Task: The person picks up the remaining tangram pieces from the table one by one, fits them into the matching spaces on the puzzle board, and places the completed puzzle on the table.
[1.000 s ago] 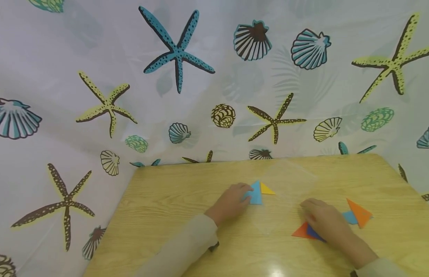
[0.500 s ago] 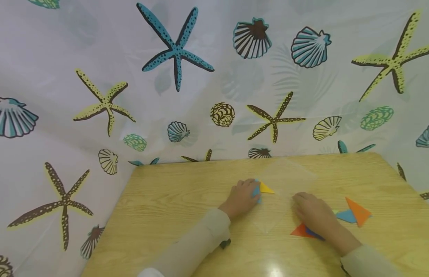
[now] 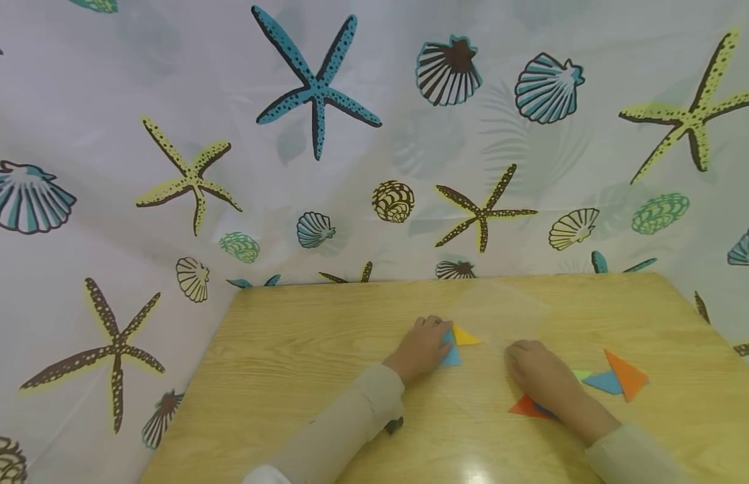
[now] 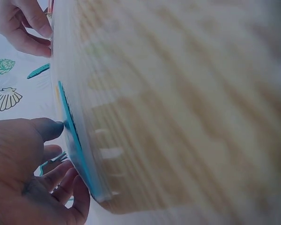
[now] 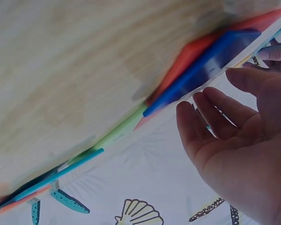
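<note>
My left hand [image 3: 418,349] holds a light-blue flat triangle [image 3: 452,349] on the wooden table, its thumb and fingertips at the triangle's edges in the left wrist view. Touching that triangle's right side is a small yellow triangle [image 3: 465,335]. Under and beside these lies a clear square sheet [image 3: 501,306], faintly visible. My right hand [image 3: 540,373] is low over the table near the sheet's right side, fingers loosely bent, with nothing seen between them. Below it lie a red piece [image 3: 524,407] and a dark-blue piece [image 5: 210,65], overlapping and partly covered in the head view.
Right of the right hand lie a pale-green piece [image 3: 582,374], another blue piece [image 3: 603,382] and an orange triangle [image 3: 628,378] that overlaps the blue one. A shell-and-starfish patterned cloth [image 3: 350,195] hangs behind the table [image 3: 302,323].
The left hand has shifted right and covers more of the light-blue triangle, which has tilted slightly. My right hand has moved a little left, uncovering the pale-green piece.
</note>
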The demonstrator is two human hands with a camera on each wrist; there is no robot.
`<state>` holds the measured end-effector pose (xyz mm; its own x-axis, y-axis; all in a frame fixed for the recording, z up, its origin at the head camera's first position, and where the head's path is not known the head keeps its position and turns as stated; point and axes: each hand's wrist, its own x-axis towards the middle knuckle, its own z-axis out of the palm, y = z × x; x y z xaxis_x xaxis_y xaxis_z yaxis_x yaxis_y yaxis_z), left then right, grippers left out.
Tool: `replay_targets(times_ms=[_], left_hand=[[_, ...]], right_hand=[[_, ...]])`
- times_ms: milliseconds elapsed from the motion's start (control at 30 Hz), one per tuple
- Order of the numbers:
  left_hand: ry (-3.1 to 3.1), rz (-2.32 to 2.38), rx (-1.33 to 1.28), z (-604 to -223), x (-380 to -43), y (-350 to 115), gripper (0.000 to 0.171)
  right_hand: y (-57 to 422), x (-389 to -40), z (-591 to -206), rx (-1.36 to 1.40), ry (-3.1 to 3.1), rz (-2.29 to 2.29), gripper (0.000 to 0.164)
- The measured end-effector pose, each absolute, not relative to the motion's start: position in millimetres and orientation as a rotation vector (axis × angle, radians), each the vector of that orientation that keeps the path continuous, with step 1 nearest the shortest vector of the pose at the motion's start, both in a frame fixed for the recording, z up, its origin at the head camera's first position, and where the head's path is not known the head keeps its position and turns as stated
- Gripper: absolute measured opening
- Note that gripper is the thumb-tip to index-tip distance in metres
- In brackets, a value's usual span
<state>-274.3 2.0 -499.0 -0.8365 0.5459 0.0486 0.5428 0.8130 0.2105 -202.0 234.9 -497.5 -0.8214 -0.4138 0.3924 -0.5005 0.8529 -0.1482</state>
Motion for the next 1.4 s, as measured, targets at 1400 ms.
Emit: replay_targets(times_ms=[1400], left_hand=[[3.026, 0.631, 0.592, -508, -261, -26, 0.029]], right_hand=[[210, -208, -499, 0.880, -2.699, 0.443, 0.017]])
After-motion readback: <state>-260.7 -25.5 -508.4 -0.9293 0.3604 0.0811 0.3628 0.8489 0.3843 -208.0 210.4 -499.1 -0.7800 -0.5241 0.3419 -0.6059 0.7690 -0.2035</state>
